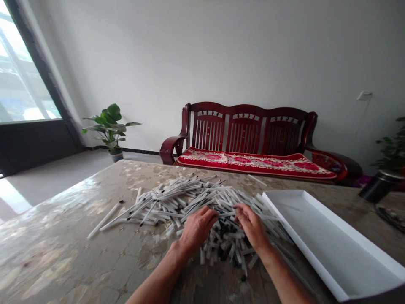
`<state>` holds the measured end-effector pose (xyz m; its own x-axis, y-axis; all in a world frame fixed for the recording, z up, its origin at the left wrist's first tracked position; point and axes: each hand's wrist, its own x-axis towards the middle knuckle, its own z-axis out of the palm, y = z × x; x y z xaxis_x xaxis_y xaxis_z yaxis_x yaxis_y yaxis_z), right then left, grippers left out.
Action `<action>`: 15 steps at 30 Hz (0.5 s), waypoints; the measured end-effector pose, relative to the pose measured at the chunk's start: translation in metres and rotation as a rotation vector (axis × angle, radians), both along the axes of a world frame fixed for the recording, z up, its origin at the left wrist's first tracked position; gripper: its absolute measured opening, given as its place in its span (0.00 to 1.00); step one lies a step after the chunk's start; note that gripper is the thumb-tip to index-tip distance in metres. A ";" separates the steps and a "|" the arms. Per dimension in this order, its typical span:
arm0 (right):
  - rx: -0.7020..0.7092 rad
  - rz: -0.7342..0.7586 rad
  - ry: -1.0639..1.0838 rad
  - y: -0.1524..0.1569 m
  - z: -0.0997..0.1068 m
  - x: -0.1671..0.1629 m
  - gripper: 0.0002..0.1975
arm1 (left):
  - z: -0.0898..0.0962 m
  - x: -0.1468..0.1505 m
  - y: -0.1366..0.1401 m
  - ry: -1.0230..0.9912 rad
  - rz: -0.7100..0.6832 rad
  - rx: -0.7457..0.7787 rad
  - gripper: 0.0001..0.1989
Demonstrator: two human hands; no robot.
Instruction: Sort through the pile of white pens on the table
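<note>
A large heap of thin white tubes [171, 196], many with black ends, lies spread on the table. Over the near side of this heap, my left hand [200, 223] is closed, its fingertips at the left end of a white tube [227, 215]. My right hand [252, 224] curls its thumb and forefinger about the other end of that tube. The exact grip is partly hidden by the fingers. Below and between the hands, shorter white and black pieces [221, 249] are piled loosely.
To the right stands a shallow white box [335, 245], close to my right forearm. The table [63, 253] has a patterned, shiny cover. Beyond it are a dark red wooden bench [247, 131] and a potted plant [110, 126]. A black cylinder [379, 185] is at far right.
</note>
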<state>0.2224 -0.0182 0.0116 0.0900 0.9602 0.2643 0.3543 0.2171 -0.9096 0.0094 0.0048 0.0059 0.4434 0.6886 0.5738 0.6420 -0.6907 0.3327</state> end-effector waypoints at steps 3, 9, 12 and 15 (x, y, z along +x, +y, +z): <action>-0.076 0.042 0.028 0.001 0.000 -0.002 0.26 | 0.000 -0.001 -0.001 -0.014 -0.060 -0.002 0.11; -0.174 -0.059 0.153 0.010 -0.011 -0.003 0.29 | -0.005 -0.008 0.003 -0.013 -0.024 0.026 0.12; -0.136 -0.095 0.146 0.010 -0.012 -0.002 0.28 | -0.004 -0.008 0.003 0.011 -0.024 -0.026 0.12; -0.044 -0.107 0.093 0.009 -0.005 0.006 0.26 | 0.000 -0.010 0.004 -0.039 0.006 -0.147 0.14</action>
